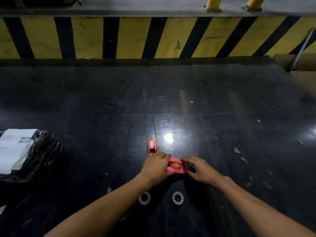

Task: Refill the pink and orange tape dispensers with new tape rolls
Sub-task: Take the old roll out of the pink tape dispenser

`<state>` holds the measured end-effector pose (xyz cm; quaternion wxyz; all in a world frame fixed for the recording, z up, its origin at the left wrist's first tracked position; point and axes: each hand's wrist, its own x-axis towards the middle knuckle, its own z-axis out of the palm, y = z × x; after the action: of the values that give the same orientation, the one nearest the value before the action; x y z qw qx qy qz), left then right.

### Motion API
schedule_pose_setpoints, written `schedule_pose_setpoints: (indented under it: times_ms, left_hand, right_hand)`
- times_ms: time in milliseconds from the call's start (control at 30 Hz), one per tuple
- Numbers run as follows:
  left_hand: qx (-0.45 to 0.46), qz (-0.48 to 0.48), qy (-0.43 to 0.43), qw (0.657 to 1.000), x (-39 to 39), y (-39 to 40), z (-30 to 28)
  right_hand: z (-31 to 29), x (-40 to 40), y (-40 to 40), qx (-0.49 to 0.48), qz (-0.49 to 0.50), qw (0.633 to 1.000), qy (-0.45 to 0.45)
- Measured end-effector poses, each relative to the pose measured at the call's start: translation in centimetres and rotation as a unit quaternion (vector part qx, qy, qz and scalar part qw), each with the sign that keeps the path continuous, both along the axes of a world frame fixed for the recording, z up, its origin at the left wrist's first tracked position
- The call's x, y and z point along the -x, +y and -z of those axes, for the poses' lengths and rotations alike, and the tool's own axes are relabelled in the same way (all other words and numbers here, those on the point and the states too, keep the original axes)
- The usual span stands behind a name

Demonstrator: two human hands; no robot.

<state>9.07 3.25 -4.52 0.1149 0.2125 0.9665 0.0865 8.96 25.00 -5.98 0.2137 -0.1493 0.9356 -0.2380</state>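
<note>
The pink tape dispenser (176,165) lies on the black table with a yellowish tape core showing in its middle. My left hand (156,165) grips its left end and my right hand (200,169) grips its right end, fingers curled around it. The orange tape dispenser (152,145) stands just behind my left hand, a white roll visible between its sides. Two clear tape rolls lie flat nearer to me, one (144,198) under my left forearm and one (177,197) between my arms.
A black plastic-wrapped parcel (25,154) with a white label sits at the table's left edge. Small paper scraps (240,153) lie to the right. A yellow-and-black striped barrier (153,38) runs along the far side. Cardboard (301,65) stands at the far right.
</note>
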Motion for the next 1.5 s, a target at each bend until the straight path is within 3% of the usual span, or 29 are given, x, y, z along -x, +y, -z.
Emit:
schedule_pose_setpoints:
  times_ms: [267, 433, 800, 1133, 1233, 1367, 1500]
  left_hand:
    - [-0.007, -0.07, -0.035, 0.997, -2.9, -1.7, 0.6]
    - [-0.042, -0.094, -0.047, 0.994, -3.3, -2.1, 1.3]
    - [-0.067, -0.106, -0.056, 0.99, -3.3, -2.3, 1.6]
    - [-0.086, -0.114, -0.049, 0.989, -3.8, -2.4, 1.7]
    - [-0.106, -0.115, -0.057, 0.986, -3.8, -2.4, 2.0]
    - [-0.241, -0.149, -0.022, 0.959, -4.5, -2.2, 1.7]
    - [-0.409, -0.136, -0.004, 0.902, -5.4, -0.9, 0.5]
  right_hand:
    - [1.2, -1.0, -1.9, -0.003, -0.048, 0.999, 0.024]
    - [0.5, -1.4, -3.8, -0.045, -0.056, 0.992, 0.101]
    - [0.1, -2.1, -5.7, -0.051, -0.02, 0.983, 0.176]
    - [-0.3, -1.5, -4.5, 0.061, 0.021, 0.992, 0.11]
    - [-1.1, -1.9, -4.2, 0.11, 0.091, 0.984, 0.107]
    - [-2.7, -3.3, -4.2, 0.258, 0.228, 0.938, 0.037]
    - [-3.0, -4.6, -4.0, 0.384, 0.274, 0.878, -0.078]
